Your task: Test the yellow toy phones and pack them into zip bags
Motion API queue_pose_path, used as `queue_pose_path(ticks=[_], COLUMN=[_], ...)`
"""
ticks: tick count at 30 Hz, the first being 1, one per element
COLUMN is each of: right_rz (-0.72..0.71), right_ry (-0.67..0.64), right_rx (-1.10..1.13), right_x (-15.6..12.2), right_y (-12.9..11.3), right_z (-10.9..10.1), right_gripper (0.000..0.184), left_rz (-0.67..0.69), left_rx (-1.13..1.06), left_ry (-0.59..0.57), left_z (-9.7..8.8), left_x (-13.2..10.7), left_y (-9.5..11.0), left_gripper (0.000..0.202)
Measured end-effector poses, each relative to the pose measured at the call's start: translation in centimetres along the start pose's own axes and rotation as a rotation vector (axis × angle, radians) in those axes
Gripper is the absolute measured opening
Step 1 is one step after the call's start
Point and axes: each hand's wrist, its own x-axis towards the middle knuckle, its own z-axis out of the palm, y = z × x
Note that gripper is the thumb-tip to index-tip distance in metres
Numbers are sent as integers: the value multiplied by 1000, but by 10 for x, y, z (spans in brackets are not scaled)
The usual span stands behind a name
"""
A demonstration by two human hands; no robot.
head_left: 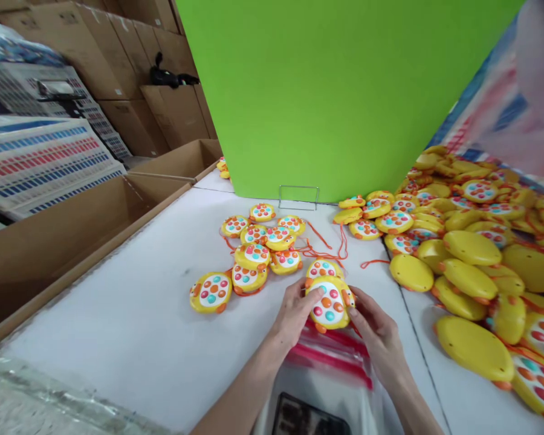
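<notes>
1. The left hand [294, 311] is gripping a yellow, oval, button-dotted plastic toy [327, 305], fingers nearly closed; the right hand [375, 323] is pinching its four o'clock edge.
2. That toy is sitting at twelve o'clock of a clear, red-striped plastic bag [320, 376].
3. From there, a small cluster of matching toys [252, 256] is lying at ten o'clock, looking set apart; a bigger heap [472, 248] is waiting around three, seemingly unhandled.
</notes>
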Motion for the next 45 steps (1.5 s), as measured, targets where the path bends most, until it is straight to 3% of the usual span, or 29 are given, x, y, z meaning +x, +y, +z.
queue_pose_path(ticks=[6,11,15,21,24,26,28,32,35,40,45], right_rz=[-50,-60,-50,-42,-91,-137,-206,-343,-250,-221,-146], right_ry=[10,112,92,49,79,160,254,283,255,289,403], right_rx=[7,13,-13,-3,-77,-206,-425,-1064,-1338,-1245,-874], right_x=[0,0,-1,-1,-2,1,10,42,66,86,86], right_y=[1,-4,-11,-11,-9,-6,-4,-4,-5,-9,-26], right_z=[5,8,4,5,2,-6,-24,-75,-105,-115,-104], right_gripper=[55,46,45,44,40,37,39,50,58,48,46], left_rz=[-12,-26,-55,-66,-76,-61,-32,-113,-208,-252,-284], left_rx=[-54,26,83,49,-52,-215,-403,-552,-524,-475,-404], left_ry=[-108,-164,-271,-279,-157,3,87,-2,-65,-93,-90], left_z=[6,6,4,7,5,-2,-11,-21,-18,-14,-13], left_x=[-4,-6,-8,-8,-4,1,7,11,9,8,7], left_y=[-2,-1,6,6,8,17,27,37,30,17,10], left_gripper=[37,36,47,42,41,37,34,40,38,30,23])
